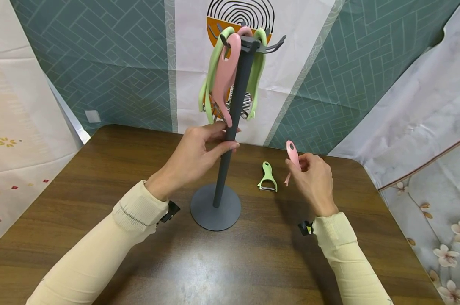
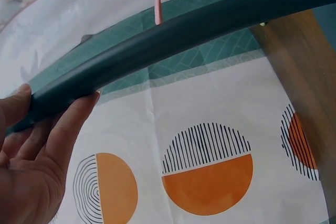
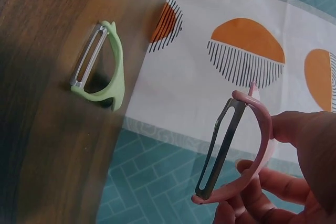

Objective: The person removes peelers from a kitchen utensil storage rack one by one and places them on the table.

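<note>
My left hand point(image 1: 199, 154) grips the dark upright pole point(image 1: 235, 108) of a stand, just under the peelers that hang from its hooks. In the right hand point(image 1: 314, 180) is a pink peeler point(image 1: 292, 154), pinched between thumb and fingers with its handle pointing up; the right wrist view shows its metal blade point(image 3: 223, 150). A green peeler point(image 1: 268, 176) lies on the table between the stand and the right hand. Hanging at the top are a pink peeler point(image 1: 226, 72) in front and several green peelers point(image 1: 213, 70) around it, partly hiding one another.
The stand's round grey base point(image 1: 216, 218) sits on the brown wooden table point(image 1: 146, 262). A bare hook point(image 1: 277, 44) juts out to the right at the pole's top. Behind the table hangs a patterned cloth point(image 1: 134, 63), with a floral cloth point(image 1: 439, 212) on the right.
</note>
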`<state>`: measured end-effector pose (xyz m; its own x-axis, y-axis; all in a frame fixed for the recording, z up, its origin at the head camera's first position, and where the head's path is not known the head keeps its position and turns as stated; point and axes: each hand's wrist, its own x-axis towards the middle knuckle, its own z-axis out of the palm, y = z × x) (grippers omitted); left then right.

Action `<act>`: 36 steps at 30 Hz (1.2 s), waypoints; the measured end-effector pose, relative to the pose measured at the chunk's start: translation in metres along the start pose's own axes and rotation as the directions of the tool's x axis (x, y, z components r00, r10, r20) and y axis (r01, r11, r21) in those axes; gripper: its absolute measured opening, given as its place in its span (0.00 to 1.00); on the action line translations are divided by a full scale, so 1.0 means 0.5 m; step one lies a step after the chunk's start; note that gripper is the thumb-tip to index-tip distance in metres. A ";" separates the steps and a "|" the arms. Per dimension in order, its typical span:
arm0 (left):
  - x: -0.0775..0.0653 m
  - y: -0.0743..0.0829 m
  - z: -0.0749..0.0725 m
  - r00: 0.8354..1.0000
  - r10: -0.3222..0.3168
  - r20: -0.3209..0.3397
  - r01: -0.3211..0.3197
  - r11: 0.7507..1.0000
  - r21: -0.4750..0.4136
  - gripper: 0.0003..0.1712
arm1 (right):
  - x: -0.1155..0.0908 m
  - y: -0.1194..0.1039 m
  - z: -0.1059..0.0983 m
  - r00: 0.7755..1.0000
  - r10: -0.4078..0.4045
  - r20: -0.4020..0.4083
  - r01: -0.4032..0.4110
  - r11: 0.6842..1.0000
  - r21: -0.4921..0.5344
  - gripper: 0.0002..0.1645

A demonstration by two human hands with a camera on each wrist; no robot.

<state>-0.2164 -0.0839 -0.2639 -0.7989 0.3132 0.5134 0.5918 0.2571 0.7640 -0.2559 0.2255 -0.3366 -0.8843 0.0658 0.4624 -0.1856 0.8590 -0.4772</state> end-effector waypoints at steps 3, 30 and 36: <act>0.001 0.000 0.002 1.000 0.002 -0.014 -0.002 1.000 0.003 0.13 | 0.000 0.003 0.000 1.000 0.002 0.002 -0.002 1.000 -0.002 0.21; 0.003 -0.002 0.009 0.988 -0.013 -0.155 0.041 0.983 0.181 0.06 | -0.010 0.041 0.008 0.997 0.029 0.070 -0.023 0.997 -0.079 0.24; 0.003 -0.001 0.008 0.982 -0.030 -0.188 0.068 0.978 0.199 0.10 | -0.014 0.048 0.014 0.995 0.049 0.087 -0.040 0.994 -0.098 0.22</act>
<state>-0.2174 -0.0802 -0.2652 -0.8224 0.1283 0.5543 0.5455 0.4547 0.7041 -0.2571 0.2421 -0.3569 -0.9264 0.0630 0.3713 -0.1070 0.9013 -0.4198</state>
